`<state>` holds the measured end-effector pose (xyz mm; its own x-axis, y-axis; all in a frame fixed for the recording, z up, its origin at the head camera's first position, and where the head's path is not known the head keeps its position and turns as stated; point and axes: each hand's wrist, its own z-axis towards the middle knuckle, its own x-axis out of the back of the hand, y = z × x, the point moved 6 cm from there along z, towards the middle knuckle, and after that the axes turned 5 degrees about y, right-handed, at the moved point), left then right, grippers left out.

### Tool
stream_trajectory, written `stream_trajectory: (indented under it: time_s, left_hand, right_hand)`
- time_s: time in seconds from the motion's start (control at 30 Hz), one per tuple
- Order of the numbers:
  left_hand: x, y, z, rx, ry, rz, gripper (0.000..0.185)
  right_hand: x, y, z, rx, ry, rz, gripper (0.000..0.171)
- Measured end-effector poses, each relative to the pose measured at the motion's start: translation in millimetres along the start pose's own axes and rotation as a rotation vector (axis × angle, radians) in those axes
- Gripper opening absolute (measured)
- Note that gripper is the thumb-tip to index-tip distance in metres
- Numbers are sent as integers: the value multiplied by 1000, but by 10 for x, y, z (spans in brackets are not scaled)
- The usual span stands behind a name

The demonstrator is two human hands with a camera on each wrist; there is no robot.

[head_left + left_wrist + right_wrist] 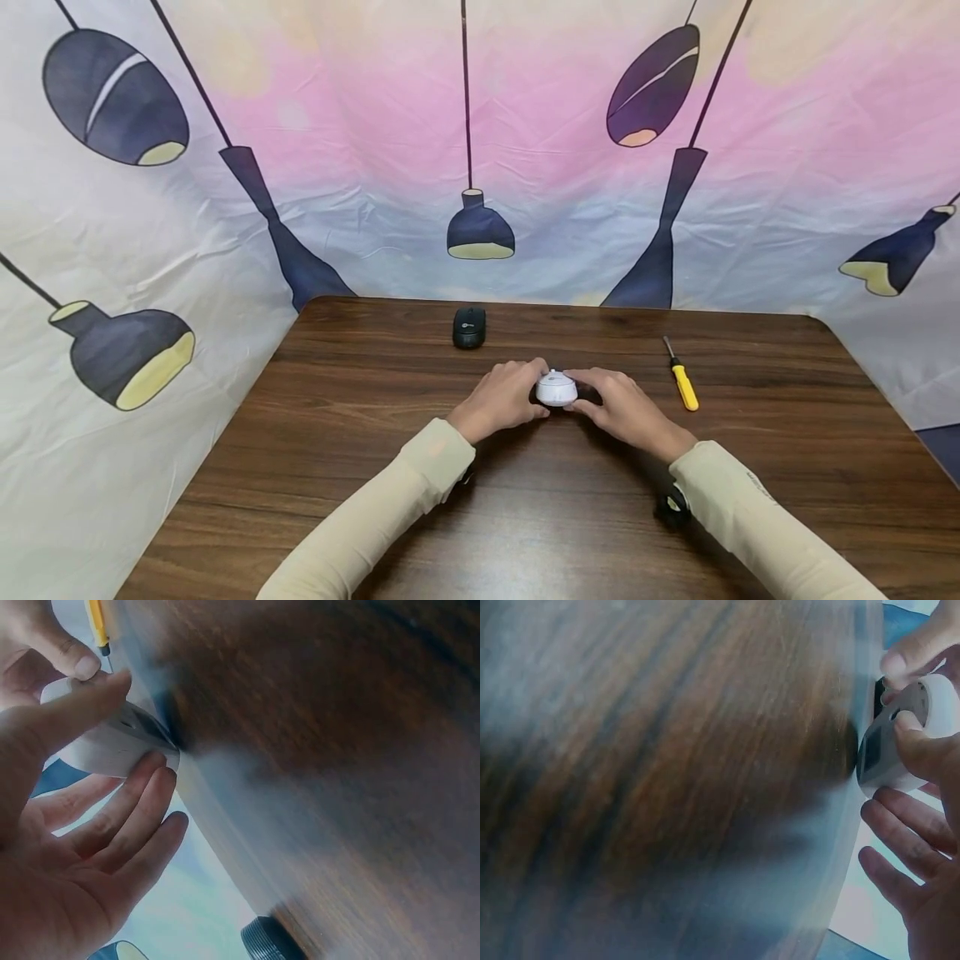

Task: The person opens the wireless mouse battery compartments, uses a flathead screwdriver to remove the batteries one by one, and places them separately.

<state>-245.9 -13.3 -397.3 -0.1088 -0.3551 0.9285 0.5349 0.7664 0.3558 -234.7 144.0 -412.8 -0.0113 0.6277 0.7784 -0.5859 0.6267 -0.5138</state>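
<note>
Brown wood-grain table [337,383]: black mouse [469,327] near far edge, yellow-handled screwdriver [683,383] toward right.

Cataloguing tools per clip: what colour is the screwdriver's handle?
Yellow; the handle shows best in the head view.

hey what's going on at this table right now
A person's left hand and right hand grip a small white device between them, one from each side. A black mouse sits near the far edge of the wooden table, and a yellow-handled screwdriver lies beyond the right hand; neither is being touched.
</note>
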Motion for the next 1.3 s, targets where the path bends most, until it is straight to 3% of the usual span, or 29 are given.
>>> stream_trajectory:
  time_s: [0.17,0.53,1.0,1.3]
  left_hand:
    - [15,-4,0,-5,42,1,39]
    - [79,-9,-6,-27,102,-57,34]
    - [108,-52,22,81,95,-251,32]
    - [117,-65,24,118,120,-341,34]
  right_hand:
    - [19,0,-5,9,19,-6,43]
    - [76,-26,2,55,83,2,46]
    - [129,-86,47,98,168,56,42]
    - [154,-93,82,28,181,86,42]
